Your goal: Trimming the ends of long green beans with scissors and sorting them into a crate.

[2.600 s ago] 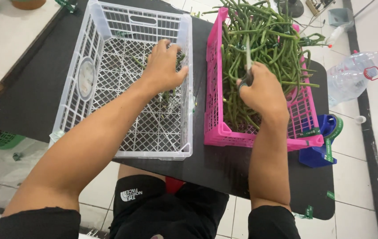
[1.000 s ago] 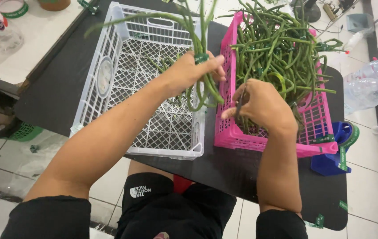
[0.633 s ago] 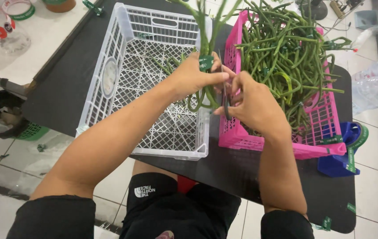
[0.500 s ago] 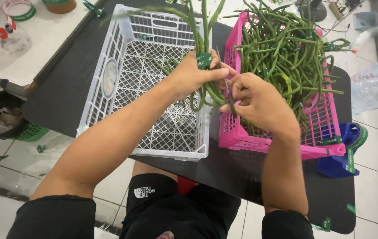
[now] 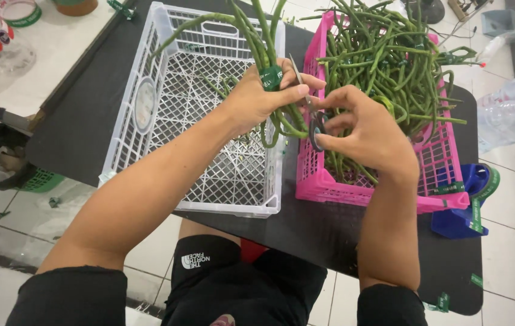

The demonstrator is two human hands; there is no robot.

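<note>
My left hand [image 5: 263, 96] grips a bundle of long green beans [image 5: 257, 36] bound with a green band, held over the right side of the white plastic crate [image 5: 149, 102]. My right hand [image 5: 360, 130] holds small scissors [image 5: 309, 102] with dark handles, the blades pointing up against the bundle beside the band. The bean ends curl below my left fingers. The pink crate [image 5: 378, 193] to the right is piled with long green beans [image 5: 390, 60].
Both crates sit on a black table [image 5: 70, 115]. A blue tape dispenser with green tape [image 5: 469, 205] lies right of the pink crate. A clear plastic bottle [image 5: 511, 108] rests on the tiled floor at right. A white counter [image 5: 34, 48] stands at far left.
My left hand lifted a banded bean bundle out over the white crate. My right hand left the pink crate's pile and brought the scissors up to the bundle.
</note>
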